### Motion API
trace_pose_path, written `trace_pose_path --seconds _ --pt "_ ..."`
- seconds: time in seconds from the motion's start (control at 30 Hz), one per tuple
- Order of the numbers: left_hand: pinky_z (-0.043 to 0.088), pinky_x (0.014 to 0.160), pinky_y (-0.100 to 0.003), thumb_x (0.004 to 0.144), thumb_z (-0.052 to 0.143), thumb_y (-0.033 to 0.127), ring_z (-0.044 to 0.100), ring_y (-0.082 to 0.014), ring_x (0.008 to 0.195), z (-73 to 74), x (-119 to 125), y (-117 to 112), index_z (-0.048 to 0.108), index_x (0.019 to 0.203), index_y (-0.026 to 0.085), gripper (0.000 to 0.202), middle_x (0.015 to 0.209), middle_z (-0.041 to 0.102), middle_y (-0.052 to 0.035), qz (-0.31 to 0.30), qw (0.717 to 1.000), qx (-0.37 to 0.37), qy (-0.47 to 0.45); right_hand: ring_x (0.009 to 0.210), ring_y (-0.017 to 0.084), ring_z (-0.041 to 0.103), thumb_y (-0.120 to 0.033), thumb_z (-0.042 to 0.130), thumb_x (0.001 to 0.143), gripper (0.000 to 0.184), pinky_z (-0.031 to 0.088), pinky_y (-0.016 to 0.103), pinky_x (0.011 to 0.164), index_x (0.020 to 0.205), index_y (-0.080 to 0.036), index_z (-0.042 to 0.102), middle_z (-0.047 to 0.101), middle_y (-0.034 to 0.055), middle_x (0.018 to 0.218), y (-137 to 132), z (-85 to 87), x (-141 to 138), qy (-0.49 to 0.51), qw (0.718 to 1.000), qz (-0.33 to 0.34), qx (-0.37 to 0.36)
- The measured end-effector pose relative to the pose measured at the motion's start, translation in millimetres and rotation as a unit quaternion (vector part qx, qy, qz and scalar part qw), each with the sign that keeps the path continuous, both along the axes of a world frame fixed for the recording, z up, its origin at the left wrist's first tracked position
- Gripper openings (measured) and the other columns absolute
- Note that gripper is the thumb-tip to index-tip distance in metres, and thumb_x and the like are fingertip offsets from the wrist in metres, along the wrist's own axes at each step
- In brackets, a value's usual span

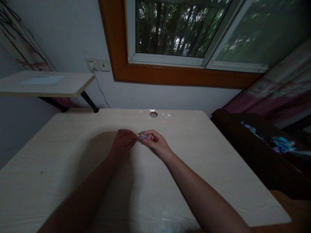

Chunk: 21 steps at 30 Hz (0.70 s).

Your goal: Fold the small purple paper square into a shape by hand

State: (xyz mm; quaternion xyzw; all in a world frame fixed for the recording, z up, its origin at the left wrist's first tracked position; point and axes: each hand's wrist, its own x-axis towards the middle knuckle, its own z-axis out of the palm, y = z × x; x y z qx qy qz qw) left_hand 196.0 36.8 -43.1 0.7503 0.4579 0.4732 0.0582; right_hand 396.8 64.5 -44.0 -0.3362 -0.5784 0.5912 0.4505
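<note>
Both my hands meet over the middle of a pale wooden desk [73, 155]. My left hand [122, 140] and my right hand [155, 142] are each closed in a pinch on a small pale, bluish object [143, 137] held between their fingertips. The object is too small and dim to name. My hands rest on or just above the desk surface.
A round cable hole [153, 114] lies near the desk's far edge. A raised shelf [46, 84] with a sheet of paper stands at the back left, below a wall socket [97, 64]. A window fills the far wall. Dark furniture [255, 152] with cloth borders the right side.
</note>
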Motion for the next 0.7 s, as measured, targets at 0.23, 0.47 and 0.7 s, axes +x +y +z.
trace_pose_path --seconds 0.23,0.47,0.7 --pt "0.050 0.079 -0.030 0.086 0.064 0.027 0.063 -0.0173 0.083 1.6 1.5 -2.9 0.070 0.088 0.020 0.009 0.086 0.068 -0.0036 -0.013 0.990 -0.132 -0.043 0.052 0.009 0.031 -0.040 0.071 0.078 0.022 0.023 0.025 0.051 0.085 -0.019 0.072 0.036 -0.0069 0.055 -6.2 2.0 -0.7 -0.104 0.993 -0.042 0.030" --pt "0.049 0.073 -0.027 0.085 0.064 0.033 0.063 -0.0159 0.078 3.6 2.9 -4.4 0.070 0.092 0.019 0.017 0.087 0.069 -0.0039 -0.004 0.975 -0.212 -0.064 0.052 0.010 0.033 -0.037 0.068 0.079 0.019 0.026 0.025 0.052 0.084 -0.019 0.072 0.035 -0.0071 0.055 -4.6 -2.9 -0.9 -0.136 0.986 -0.074 0.069" --pt "0.048 0.072 -0.026 0.086 0.061 0.029 0.062 -0.0151 0.076 6.0 4.8 -4.8 0.068 0.086 0.018 0.013 0.082 0.067 -0.0032 -0.012 0.980 -0.194 -0.032 0.072 0.015 0.050 -0.026 0.070 0.080 0.005 0.041 0.028 0.065 0.080 -0.023 0.074 0.047 -0.0005 0.073 -3.4 -3.3 -2.0 -0.179 0.952 -0.102 0.226"
